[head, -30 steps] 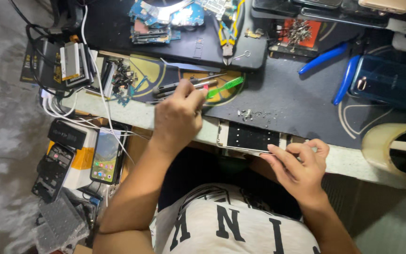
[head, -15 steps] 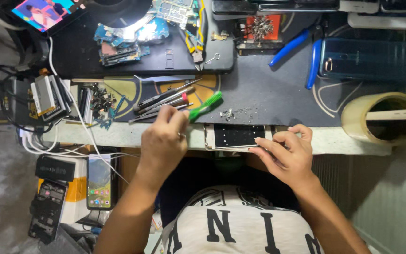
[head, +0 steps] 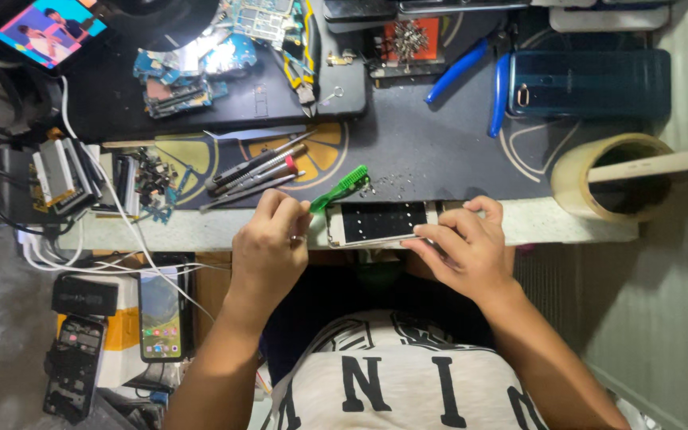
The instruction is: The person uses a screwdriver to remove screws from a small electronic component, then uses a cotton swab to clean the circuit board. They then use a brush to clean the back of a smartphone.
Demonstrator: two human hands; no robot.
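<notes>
Since half a second ago, my left hand (head: 268, 247) has tipped the green brush (head: 339, 189) lower, toward the phone (head: 380, 223).

I pinch the brush shut in the fingers, bristles pointing up-right. My right hand (head: 463, 251) clamps the phone's right end; it lies on the bench edge (head: 567, 223), long axis left-right.
</notes>
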